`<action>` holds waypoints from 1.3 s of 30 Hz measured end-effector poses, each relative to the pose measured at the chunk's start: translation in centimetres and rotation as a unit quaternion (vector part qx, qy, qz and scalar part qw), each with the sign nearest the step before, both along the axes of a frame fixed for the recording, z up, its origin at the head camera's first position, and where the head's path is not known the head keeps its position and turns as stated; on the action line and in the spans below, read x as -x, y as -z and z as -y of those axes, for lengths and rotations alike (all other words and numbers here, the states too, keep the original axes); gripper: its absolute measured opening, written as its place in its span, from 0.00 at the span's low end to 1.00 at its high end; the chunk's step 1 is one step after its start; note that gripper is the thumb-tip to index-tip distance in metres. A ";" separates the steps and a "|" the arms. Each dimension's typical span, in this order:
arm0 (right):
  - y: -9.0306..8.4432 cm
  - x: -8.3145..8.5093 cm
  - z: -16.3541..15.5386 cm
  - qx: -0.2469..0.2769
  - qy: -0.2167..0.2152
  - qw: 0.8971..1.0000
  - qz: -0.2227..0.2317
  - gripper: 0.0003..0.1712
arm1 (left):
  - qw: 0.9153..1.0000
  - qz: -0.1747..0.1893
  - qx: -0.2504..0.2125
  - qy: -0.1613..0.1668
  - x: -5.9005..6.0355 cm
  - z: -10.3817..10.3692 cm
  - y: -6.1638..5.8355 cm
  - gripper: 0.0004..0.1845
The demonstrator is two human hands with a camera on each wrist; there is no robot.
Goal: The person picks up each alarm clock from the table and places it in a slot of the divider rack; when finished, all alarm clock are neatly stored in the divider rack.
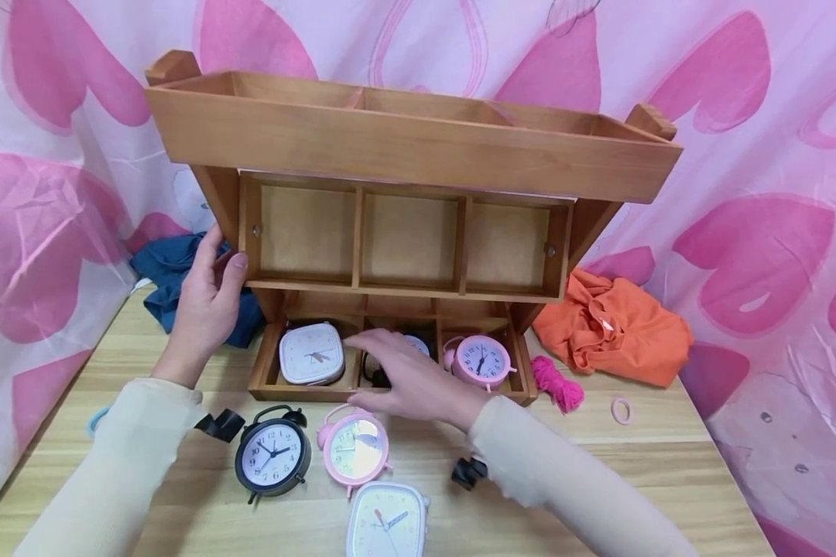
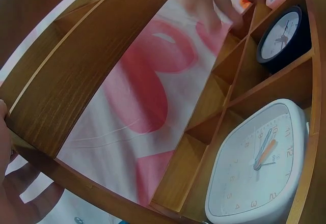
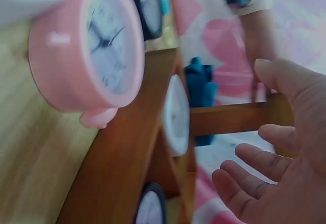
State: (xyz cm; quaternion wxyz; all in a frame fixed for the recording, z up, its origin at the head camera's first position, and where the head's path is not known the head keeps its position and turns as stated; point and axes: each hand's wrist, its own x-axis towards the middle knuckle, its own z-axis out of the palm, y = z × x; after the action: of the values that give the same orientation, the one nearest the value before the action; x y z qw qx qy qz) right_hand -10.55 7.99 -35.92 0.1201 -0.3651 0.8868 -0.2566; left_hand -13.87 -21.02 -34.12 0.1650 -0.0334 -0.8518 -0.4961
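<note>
A tiered wooden organizer box [image 1: 418,143] stands before me, its upper tray raised over the divided middle tray [image 1: 407,290]. My left hand [image 1: 205,305] grips the organizer's left side, thumb in front and fingers behind the wood. Over the bottom tray my right hand [image 1: 421,379] hovers with fingers extended, holding nothing. In that tray sit a white square alarm clock [image 1: 312,352] on the left, a black round clock [image 2: 280,38] in the middle, and a pink twin-bell clock [image 1: 482,360] on the right. My right hand partly hides the black one in the head view.
In front stand a black alarm clock [image 1: 273,456], another pink clock [image 1: 355,449] and another white square clock [image 1: 388,522]. Orange cloth [image 1: 620,329], pink yarn [image 1: 557,383] and a pink ring [image 1: 621,411] lie at right. Blue cloth [image 1: 174,267] lies behind my left hand.
</note>
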 end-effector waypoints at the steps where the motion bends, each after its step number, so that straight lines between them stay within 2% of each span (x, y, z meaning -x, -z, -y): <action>1: -0.3 -0.6 -0.7 0.012 0.005 1.000 0.001 0.45 | 1.000 0.001 0.000 0.001 0.0 0.0 0.0 0.30; 5: -1.3 -2.8 -3.2 0.044 0.022 0.999 -0.003 0.48 | 1.000 0.000 -0.001 0.003 0.1 0.0 -0.1 0.30; 8: -1.3 -4.4 -4.6 0.055 0.022 0.998 -0.005 0.50 | 1.000 -0.002 -0.001 0.004 0.1 -0.1 -0.1 0.30; 15: 1.0 -7.2 -6.4 0.030 -0.004 0.999 -0.008 0.55 | 1.000 -0.007 -0.003 0.007 0.2 -0.1 -0.2 0.30; 20: 3.1 -8.1 -6.9 0.006 -0.043 0.999 -0.031 0.59 | 1.000 -0.005 -0.005 0.006 0.2 -0.1 -0.1 0.30; 25: 4.7 -9.0 -7.0 -0.011 -0.061 0.998 0.011 0.63 | 1.000 -0.003 -0.004 0.005 0.2 -0.1 -0.1 0.30; 29: 5.8 -9.8 -7.0 -0.034 -0.079 0.996 0.031 0.62 | 1.000 -0.005 -0.005 0.005 0.1 0.0 -0.1 0.30; 32: 6.4 -10.2 -7.0 -0.041 -0.090 0.995 0.032 0.60 | 1.000 -0.004 -0.005 0.005 0.0 -0.1 -0.2 0.30; 39: 6.7 -10.7 -6.9 -0.021 -0.109 0.992 0.054 0.58 | 1.000 -0.003 -0.004 0.003 0.0 -0.1 -0.1 0.30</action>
State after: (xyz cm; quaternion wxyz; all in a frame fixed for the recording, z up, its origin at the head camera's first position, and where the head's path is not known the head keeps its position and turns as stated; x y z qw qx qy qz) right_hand 0.18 14.87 -42.66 0.2023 -0.4430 0.8389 -0.2429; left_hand -13.84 -20.97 -34.01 0.1667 -0.0368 -0.8491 -0.4999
